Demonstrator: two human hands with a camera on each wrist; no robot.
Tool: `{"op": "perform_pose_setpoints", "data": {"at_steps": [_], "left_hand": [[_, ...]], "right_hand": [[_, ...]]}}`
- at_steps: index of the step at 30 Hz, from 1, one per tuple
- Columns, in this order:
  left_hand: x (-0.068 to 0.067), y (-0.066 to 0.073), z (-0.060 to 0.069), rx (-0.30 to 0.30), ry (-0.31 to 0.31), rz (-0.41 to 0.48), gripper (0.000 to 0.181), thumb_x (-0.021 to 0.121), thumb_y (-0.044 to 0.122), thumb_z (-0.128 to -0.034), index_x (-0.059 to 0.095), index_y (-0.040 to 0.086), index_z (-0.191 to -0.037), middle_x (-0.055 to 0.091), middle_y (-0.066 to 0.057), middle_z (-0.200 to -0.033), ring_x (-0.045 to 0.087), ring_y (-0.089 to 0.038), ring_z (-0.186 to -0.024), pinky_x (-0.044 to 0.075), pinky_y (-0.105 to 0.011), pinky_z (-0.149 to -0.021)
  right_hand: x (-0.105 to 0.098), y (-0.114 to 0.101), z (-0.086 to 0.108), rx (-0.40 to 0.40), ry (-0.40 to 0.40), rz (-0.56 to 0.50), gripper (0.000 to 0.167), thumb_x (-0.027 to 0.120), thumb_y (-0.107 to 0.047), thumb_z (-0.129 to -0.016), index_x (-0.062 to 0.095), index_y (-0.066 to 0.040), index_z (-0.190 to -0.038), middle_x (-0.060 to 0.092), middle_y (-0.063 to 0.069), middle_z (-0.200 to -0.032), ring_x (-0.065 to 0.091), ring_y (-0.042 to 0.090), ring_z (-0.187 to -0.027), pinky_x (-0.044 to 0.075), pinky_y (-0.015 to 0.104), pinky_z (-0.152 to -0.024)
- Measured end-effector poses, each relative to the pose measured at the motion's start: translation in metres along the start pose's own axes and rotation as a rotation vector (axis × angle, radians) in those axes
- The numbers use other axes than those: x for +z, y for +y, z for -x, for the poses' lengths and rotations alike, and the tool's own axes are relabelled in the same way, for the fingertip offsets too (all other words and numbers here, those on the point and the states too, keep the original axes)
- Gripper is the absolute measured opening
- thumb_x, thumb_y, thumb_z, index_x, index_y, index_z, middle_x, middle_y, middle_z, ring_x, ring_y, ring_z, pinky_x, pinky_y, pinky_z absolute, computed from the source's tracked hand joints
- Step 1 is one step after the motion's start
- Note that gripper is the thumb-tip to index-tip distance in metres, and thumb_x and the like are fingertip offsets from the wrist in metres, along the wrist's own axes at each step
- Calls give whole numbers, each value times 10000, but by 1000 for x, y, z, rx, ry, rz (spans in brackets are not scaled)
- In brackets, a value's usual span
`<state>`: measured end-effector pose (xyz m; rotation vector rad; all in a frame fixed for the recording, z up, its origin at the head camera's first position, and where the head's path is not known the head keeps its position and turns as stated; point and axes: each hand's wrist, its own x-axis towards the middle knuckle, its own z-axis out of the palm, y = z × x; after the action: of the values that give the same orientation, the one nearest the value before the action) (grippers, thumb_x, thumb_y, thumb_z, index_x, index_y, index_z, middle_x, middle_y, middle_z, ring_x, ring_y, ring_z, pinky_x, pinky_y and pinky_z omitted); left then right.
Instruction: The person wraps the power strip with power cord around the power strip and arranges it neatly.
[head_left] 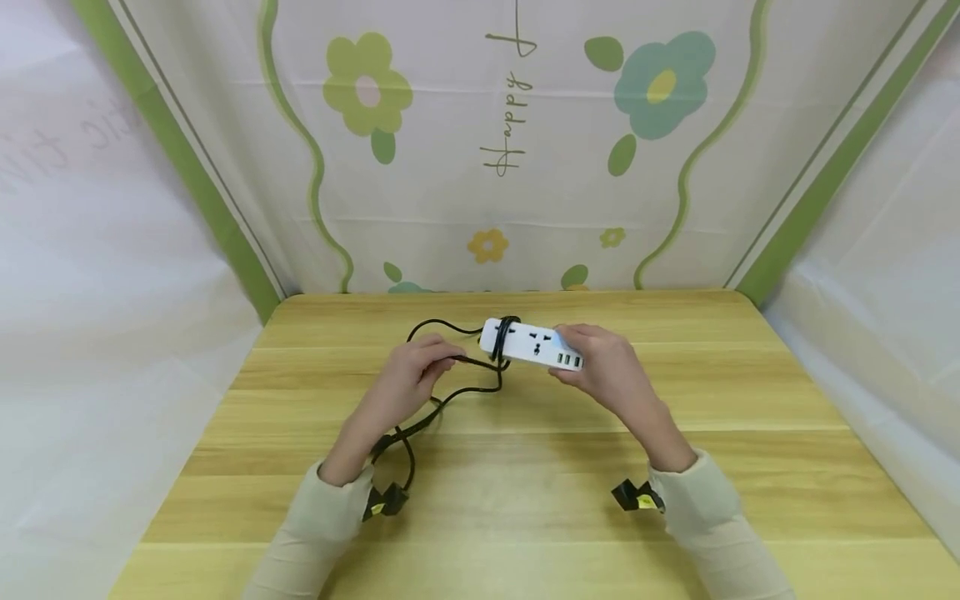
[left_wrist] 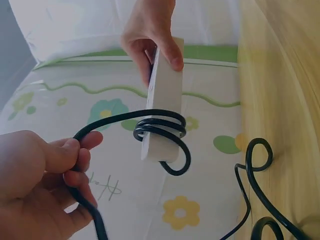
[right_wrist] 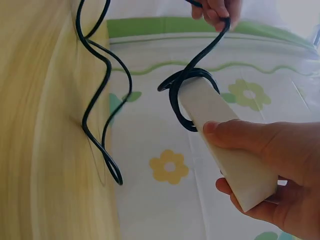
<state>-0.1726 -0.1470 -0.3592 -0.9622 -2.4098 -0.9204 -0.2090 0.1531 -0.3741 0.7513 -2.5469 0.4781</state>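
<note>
A white power strip [head_left: 528, 344] with sockets and USB ports is held off the table by the right hand [head_left: 611, 371], which grips its right end. Black cable [left_wrist: 159, 122] loops several times round the strip's other end. The left hand [head_left: 408, 375] pinches the cable between thumb and fingers, to the left of the strip. In the right wrist view the right hand [right_wrist: 280, 165] has its thumb on one face of the strip [right_wrist: 230, 145] and its fingers beneath.
More black cable [head_left: 405, 433] trails in curves below the left hand, near the left wrist. The wooden table [head_left: 525, 517] ends at a flowered curtain [head_left: 442, 183] at the back. White sheets hang at both sides.
</note>
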Motion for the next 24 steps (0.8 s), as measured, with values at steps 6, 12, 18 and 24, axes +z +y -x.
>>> {"op": "perform_pose_setpoints", "data": {"at_steps": [6,12,18,24], "left_hand": [[0,-1,0,93,67,-62,180,670,-60,-897,742,62,-1008,662,-39,-865,595,-151,-780,525,-267,-672],[-2,-10,-1,133,94,-53,152,674,-71,-884,733,39,-970,684,-67,-889,646,-175,-803,560,-277,-685],[-2,-20,-1,69,41,37,195,664,-59,-894,764,74,-996,707,-73,-916,650,-168,-814,552,-257,-697],[10,-32,0,12,-4,131,231,650,-51,-910,769,74,-1064,743,-80,-913,680,-208,-792,550,-262,-689]], "right_hand": [[9,-18,3,-99,-114,-2,629,939,-252,-670,705,-43,-1215,738,148,-1114,725,284,-944,606,373,-757],[2,-31,6,-168,-243,-153,608,934,-244,-676,711,-57,-1210,734,129,-1138,724,238,-937,600,295,-746],[-4,-33,6,-231,-365,-364,596,896,-281,-737,691,-40,-1243,714,115,-1207,699,179,-945,546,197,-712],[-5,-25,5,-206,-361,-537,595,895,-278,-740,693,-41,-1246,728,107,-1176,665,122,-864,529,201,-656]]}}
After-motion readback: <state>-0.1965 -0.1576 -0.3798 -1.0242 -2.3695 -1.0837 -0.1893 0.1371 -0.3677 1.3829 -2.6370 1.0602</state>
